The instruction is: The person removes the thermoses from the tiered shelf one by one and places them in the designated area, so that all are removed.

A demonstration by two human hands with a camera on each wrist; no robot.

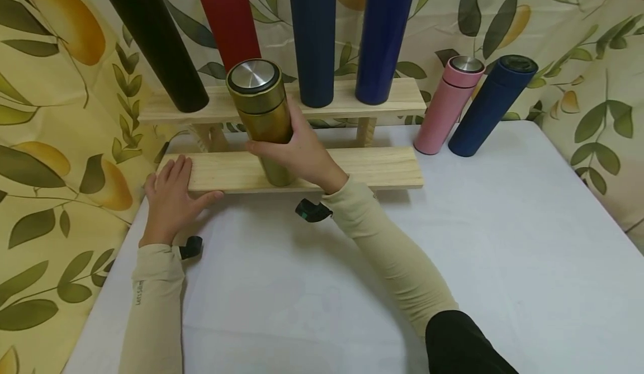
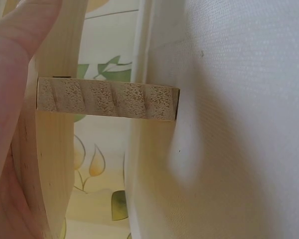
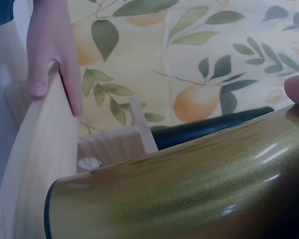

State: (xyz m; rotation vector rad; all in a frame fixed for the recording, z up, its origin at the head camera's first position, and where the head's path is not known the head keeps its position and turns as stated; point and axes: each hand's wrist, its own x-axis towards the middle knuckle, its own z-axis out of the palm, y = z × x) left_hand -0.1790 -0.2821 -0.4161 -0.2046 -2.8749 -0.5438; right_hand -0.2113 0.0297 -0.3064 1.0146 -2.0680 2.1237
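My right hand [image 1: 307, 153] holds a gold vacuum flask [image 1: 261, 119] round its body, thumb to the left. The flask has a silver-topped lid and stands tilted in the head view, its base right at the lower step of a two-step wooden stand [image 1: 382, 164]. In the right wrist view the gold flask [image 3: 179, 189] fills the foreground and its base edge meets the board. My left hand [image 1: 173, 198] rests on the left end of that lower step, fingers straight over the top, thumb along the front edge. The left wrist view shows the stand's leg [image 2: 107, 98] beneath the board.
On the upper step stand a black flask [image 1: 158, 44], a red flask [image 1: 228, 22], a dark teal flask [image 1: 313, 38] and a blue flask [image 1: 384, 38]. Right of the stand, a pink flask [image 1: 448, 108] and a navy flask [image 1: 493, 105] are on the white table [image 1: 282, 284]. Patterned cloth [image 1: 593, 83] hangs behind.
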